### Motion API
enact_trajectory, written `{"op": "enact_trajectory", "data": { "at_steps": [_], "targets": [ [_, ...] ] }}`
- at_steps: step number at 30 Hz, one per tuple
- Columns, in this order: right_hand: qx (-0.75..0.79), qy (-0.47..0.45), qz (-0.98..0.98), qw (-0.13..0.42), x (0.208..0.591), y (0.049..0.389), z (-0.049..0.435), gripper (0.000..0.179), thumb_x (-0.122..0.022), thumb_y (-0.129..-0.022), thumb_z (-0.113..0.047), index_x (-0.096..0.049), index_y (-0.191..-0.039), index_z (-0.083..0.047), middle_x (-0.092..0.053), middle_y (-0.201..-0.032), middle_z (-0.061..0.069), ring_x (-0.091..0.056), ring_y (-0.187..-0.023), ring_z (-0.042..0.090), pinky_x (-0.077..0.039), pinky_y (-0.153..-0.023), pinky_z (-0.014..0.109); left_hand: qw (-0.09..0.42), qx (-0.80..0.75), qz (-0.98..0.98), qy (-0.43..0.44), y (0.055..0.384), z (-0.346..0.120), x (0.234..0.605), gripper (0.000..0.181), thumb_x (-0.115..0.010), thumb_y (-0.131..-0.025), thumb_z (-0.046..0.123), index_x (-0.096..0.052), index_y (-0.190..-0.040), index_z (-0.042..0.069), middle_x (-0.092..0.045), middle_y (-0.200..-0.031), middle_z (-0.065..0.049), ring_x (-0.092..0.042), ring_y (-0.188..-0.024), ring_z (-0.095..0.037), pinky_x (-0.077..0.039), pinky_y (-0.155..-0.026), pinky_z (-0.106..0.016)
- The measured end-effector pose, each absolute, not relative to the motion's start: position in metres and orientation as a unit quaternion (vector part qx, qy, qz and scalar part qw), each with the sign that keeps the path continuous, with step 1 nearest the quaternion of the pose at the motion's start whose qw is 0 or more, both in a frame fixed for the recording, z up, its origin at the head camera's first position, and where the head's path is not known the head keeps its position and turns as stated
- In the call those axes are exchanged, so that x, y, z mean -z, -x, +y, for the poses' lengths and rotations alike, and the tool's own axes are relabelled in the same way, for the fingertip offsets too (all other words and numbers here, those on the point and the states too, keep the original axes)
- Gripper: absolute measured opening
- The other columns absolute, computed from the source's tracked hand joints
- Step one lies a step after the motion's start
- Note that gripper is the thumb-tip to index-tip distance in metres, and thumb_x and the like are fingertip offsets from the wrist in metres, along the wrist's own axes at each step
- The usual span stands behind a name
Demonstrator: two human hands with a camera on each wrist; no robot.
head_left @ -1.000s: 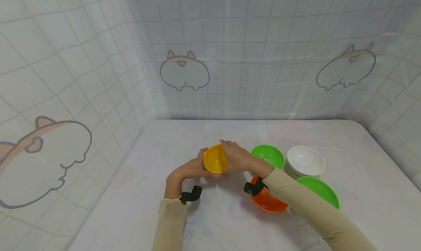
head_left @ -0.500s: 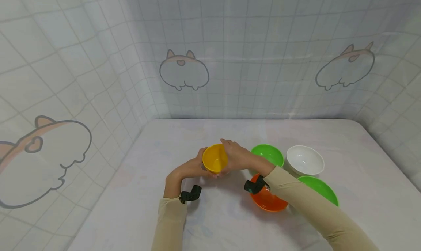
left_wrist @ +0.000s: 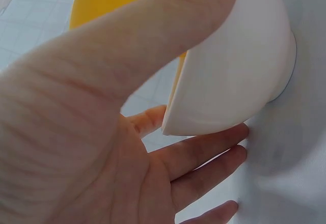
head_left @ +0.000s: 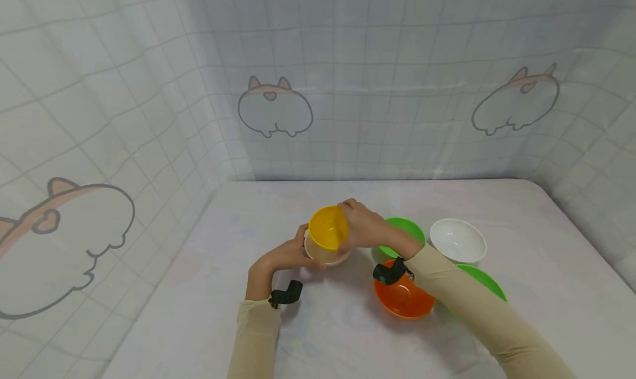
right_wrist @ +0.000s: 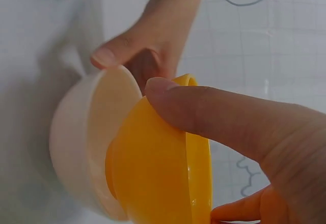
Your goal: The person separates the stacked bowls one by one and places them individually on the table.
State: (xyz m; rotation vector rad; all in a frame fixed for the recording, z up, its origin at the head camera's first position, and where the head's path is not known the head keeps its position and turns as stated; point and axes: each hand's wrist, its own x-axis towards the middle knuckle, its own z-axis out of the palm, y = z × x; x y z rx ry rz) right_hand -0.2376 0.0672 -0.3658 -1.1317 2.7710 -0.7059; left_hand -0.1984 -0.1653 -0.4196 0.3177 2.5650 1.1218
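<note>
My right hand (head_left: 365, 228) pinches a yellow bowl (head_left: 328, 227) by its rim, with the thumb outside the wall in the right wrist view. Below it a white bowl (head_left: 318, 253) stands on the table, partly covered by the yellow one in the head view. The yellow bowl's foot (right_wrist: 110, 170) is still within the white bowl's mouth in the right wrist view. My left hand (head_left: 287, 256) holds the white bowl from the left, its thumb on one side and its fingers (left_wrist: 204, 150) along the other.
To the right on the table stand a green bowl (head_left: 409, 230), a second white bowl (head_left: 457, 240), an orange bowl (head_left: 404, 302) and another green bowl (head_left: 484, 279). My right forearm (head_left: 462, 296) passes over this group. A patterned cloth wall (head_left: 387, 92) rises behind the table.
The yellow bowl, earlier nested in the white bowl, has been raised and shifted slightly right by my right hand, uncovering part of the white bowl. My left hand has stayed in place.
</note>
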Motion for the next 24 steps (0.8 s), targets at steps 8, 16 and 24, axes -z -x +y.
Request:
{"op": "enact_trajectory", "data": {
  "at_steps": [8,16,24],
  "targets": [
    [0.25,0.353,0.901,0.033,0.358,0.246,0.083,0.1,-0.09,-0.063,-0.036,-0.04,-0.14,0.003,-0.041,-0.136,0.02,-0.045,-0.118,0.031,-0.046,-0.091,0.048,0.159,-0.388,0.901,-0.115,0.2,-0.167,0.421,0.105,-0.083,-0.074,0.04,-0.014,-0.15,0.018,-0.05,-0.134,-0.018,-0.049,-0.119,-0.031,-0.038,-0.1,-0.052],
    [0.254,0.331,0.908,0.032,0.359,0.254,0.105,0.103,-0.089,-0.063,-0.036,-0.036,-0.141,0.006,-0.038,-0.138,0.023,-0.041,-0.121,0.035,-0.043,-0.095,0.052,0.15,-0.389,0.901,-0.118,0.201,-0.168,0.424,0.104,-0.085,-0.072,0.037,-0.017,-0.148,0.018,-0.052,-0.131,-0.016,-0.049,-0.117,-0.03,-0.038,-0.098,-0.05],
    [0.27,0.287,0.919,0.017,0.356,0.262,0.137,0.104,-0.088,-0.064,-0.039,-0.037,-0.142,0.005,-0.036,-0.139,0.025,-0.04,-0.12,0.037,-0.041,-0.095,0.054,0.146,-0.381,0.905,-0.118,0.201,-0.166,0.424,0.104,-0.085,-0.072,0.037,-0.017,-0.148,0.016,-0.05,-0.133,-0.019,-0.048,-0.12,-0.031,-0.039,-0.099,-0.051]
  ]
}}
